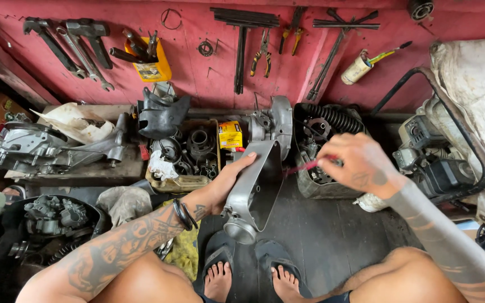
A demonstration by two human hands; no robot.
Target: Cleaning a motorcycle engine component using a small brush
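At nine o'clock an engine block (35, 147) lay on the low surface (94, 171). At centre, the left hand (228, 182) gripped a grey metal cover (254, 193), upright above the floor. At three o'clock the right hand (360, 163) pinched a red-handled tool (304, 166), its tip just beside the cover.

Single view, head-worn, looking steeply down and forward from a seated person's eye level. Own knees and sandalled feet (242, 275) at 6 o'clock, close under the lens. Both forearms enter from 7 and 5 o'clock, near. Dark floor (321, 235) fills the centre. Red wall (197, 73) hung with tools spans 10 to 2 o'clock, farthest off. Wide lens, edges bowed.
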